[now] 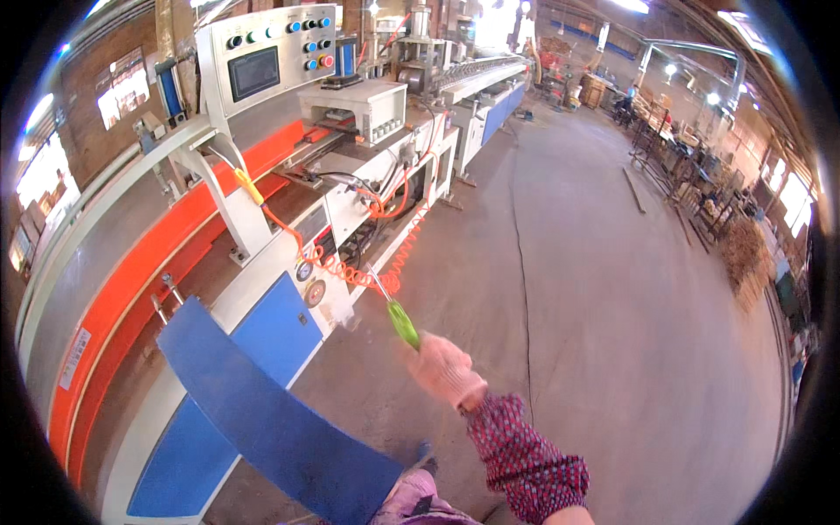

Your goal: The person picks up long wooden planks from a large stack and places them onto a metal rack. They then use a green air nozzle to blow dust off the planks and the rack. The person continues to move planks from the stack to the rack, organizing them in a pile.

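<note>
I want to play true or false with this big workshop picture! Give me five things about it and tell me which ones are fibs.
1. The right hand holds a green-handled tool. True.
2. The curly hose near the tool's tip is blue. False: the curly hose is orange.
3. The control panel has a dark screen and round buttons. True.
4. The sleeve on the right arm is plain white. False: the sleeve is dark and patterned.
5. A thin dark cable runs along the floor. True.
</note>
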`<state>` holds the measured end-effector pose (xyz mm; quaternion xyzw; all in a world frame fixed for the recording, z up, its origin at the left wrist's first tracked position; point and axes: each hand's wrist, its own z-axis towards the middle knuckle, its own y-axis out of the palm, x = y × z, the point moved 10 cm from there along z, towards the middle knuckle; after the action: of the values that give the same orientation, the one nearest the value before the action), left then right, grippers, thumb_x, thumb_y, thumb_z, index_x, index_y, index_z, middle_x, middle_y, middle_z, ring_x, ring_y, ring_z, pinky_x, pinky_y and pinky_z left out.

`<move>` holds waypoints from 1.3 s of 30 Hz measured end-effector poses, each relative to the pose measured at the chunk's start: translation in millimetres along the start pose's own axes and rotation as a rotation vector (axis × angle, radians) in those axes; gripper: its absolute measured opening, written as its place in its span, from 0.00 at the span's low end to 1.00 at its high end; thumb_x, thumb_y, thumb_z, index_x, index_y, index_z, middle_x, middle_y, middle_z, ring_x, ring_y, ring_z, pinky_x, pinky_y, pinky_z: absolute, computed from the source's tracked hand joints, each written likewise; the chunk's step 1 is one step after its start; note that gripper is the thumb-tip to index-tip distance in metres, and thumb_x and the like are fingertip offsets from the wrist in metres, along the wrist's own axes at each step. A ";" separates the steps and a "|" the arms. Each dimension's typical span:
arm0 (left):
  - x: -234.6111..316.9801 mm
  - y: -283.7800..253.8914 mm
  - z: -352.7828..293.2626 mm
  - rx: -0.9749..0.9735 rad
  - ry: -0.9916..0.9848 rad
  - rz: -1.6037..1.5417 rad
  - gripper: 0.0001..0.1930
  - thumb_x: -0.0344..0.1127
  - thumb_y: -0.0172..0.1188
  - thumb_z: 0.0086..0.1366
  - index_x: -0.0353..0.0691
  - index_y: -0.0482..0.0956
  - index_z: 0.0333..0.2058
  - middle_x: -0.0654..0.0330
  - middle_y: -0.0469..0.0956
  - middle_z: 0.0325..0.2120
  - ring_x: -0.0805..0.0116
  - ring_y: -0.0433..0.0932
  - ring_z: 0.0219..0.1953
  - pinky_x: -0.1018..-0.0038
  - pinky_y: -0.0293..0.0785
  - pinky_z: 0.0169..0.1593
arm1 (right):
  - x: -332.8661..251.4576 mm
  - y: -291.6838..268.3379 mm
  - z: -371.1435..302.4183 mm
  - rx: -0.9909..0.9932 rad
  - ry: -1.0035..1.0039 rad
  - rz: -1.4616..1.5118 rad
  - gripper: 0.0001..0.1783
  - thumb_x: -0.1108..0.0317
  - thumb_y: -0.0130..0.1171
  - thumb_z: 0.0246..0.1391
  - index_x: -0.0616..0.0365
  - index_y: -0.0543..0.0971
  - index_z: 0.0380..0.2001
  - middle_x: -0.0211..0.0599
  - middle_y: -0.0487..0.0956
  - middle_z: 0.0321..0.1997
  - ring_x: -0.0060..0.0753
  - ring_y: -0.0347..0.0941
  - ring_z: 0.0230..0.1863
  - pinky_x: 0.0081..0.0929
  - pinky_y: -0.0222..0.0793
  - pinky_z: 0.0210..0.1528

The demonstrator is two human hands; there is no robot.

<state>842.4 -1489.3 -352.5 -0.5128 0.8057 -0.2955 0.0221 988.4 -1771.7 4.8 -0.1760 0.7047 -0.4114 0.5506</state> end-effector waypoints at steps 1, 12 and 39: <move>8.5 -17.3 9.3 0.026 0.003 -0.016 0.17 0.53 0.55 0.59 0.53 0.80 0.40 0.51 0.80 0.32 0.51 0.79 0.40 0.62 0.74 0.42 | -9.1 -3.3 21.5 -0.076 -0.011 -0.004 0.34 0.36 0.42 0.57 0.60 0.77 0.37 0.53 0.79 0.36 0.56 0.75 0.42 0.45 0.68 0.45; 90.3 -181.5 84.2 0.226 0.067 -0.125 0.16 0.52 0.54 0.59 0.52 0.80 0.38 0.51 0.80 0.32 0.51 0.79 0.39 0.62 0.75 0.41 | 50.4 -63.9 243.2 -0.121 0.082 0.216 0.37 0.31 0.38 0.56 0.56 0.78 0.27 0.34 0.78 0.23 0.31 0.76 0.27 0.30 0.69 0.38; 168.9 -441.7 324.2 0.576 -0.545 -0.393 0.14 0.49 0.53 0.59 0.49 0.80 0.35 0.51 0.80 0.30 0.50 0.79 0.37 0.61 0.75 0.39 | 467.4 -221.6 557.9 -0.313 0.300 0.878 0.33 0.38 0.43 0.60 0.61 0.79 0.38 0.32 0.81 0.30 0.22 0.76 0.30 0.24 0.71 0.32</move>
<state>1231.6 -1910.4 -354.3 -0.6883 0.5425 -0.3607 0.3191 1301.6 -2447.7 -149.5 0.1185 0.8373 -0.0504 0.5313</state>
